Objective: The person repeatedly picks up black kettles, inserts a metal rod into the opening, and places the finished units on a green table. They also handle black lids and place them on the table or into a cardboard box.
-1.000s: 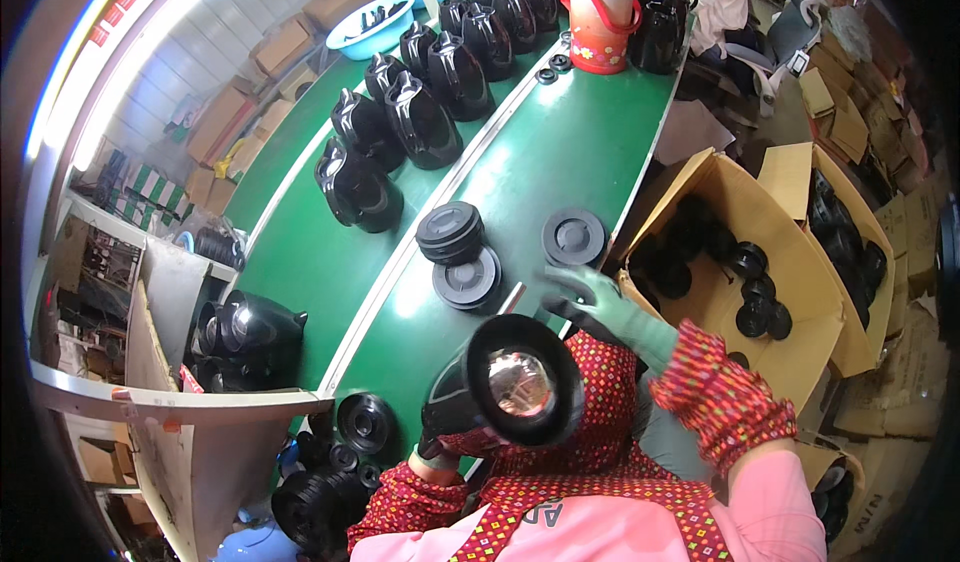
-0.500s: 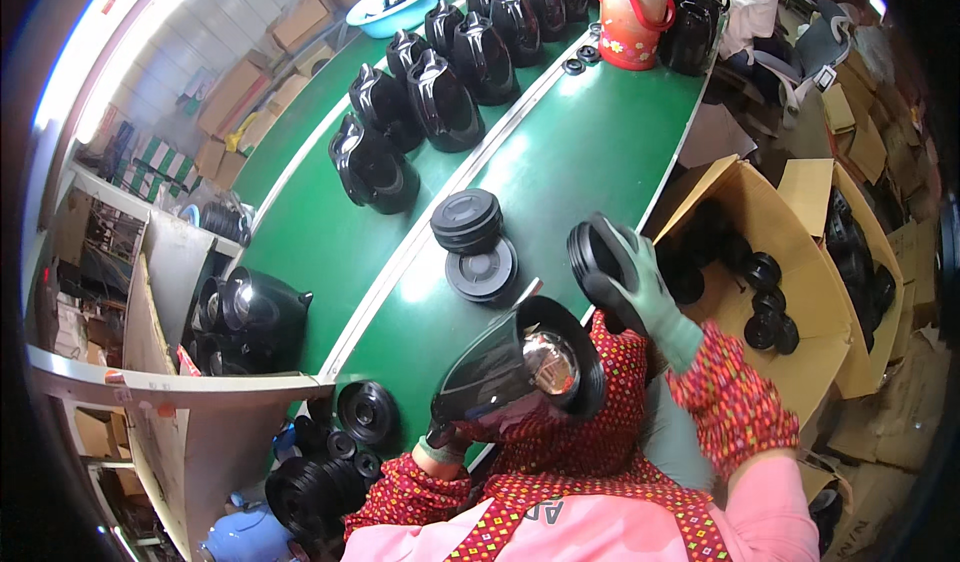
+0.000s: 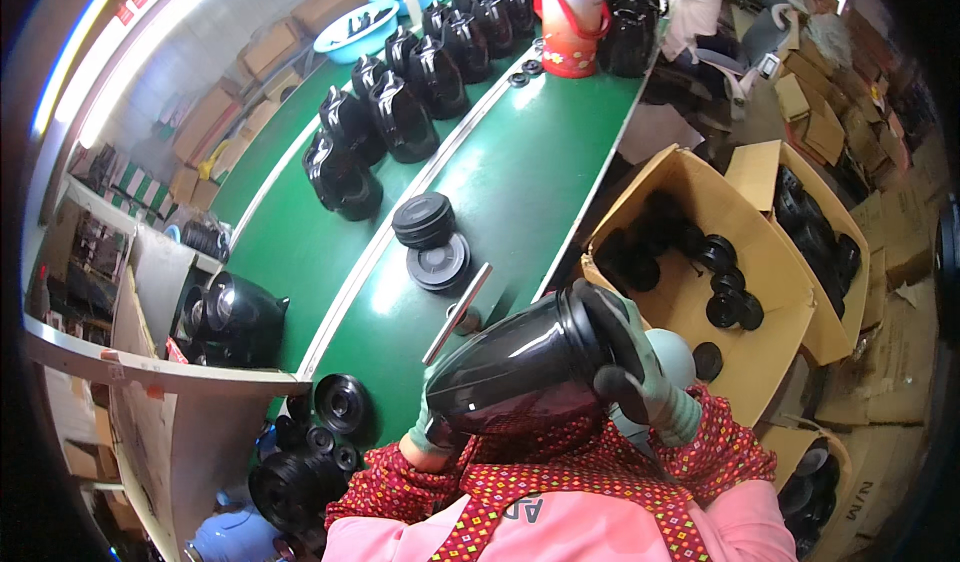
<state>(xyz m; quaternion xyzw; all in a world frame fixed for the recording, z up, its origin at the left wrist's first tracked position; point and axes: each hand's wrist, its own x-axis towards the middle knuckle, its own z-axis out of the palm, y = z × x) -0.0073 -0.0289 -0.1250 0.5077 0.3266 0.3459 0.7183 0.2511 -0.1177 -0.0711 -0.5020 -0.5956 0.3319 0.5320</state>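
A glossy black jug body (image 3: 500, 372) lies on its side across my lap, its wide end to the right. My left hand (image 3: 430, 430) is wrapped round its narrow end, the fingers partly hidden behind it. At the wide end my gloved right hand (image 3: 645, 377) grips a round black base (image 3: 592, 337), which sits against the jug's rim; I cannot tell if it is fully seated. Just beyond the jug a metal bar (image 3: 458, 314) stands out over the green table (image 3: 500, 192). Farther off lie a stack of black discs (image 3: 423, 220) and a grey-black disc (image 3: 438, 262).
Several black jugs (image 3: 403, 117) stand in rows at the far left, near a blue basin (image 3: 357, 34). A red thermos flask (image 3: 572, 22) stands at the back. To the right, a cardboard box (image 3: 760, 362) holds black round parts. More black discs (image 3: 341, 403) lie at the near left.
My right hand has brought the round base down and left onto the jug's wide end, covering the opening. The jug has turned to lie more level. The whole view has shifted slightly.
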